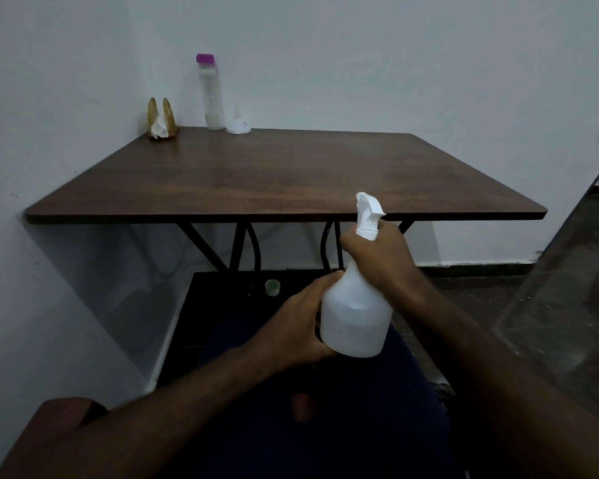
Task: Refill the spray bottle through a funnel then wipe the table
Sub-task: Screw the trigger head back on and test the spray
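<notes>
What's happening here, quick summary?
A person holds the white spray bottle over their lap, in front of the table. The left hand grips its body; the right hand grips the neck just under the trigger head, which is still on. The funnel, purple-capped bottle and napkin holder stand at the table's far edge, untouched.

One spray bottle [355,316], one capped bottle [211,95], one funnel [238,124], one table [256,174]

Head cam, one wide-angle view.
Just short of the table [274,174], above its near edge; faces forward and down across it to the wall [395,63] behind; table close, mid-frame.
</notes>
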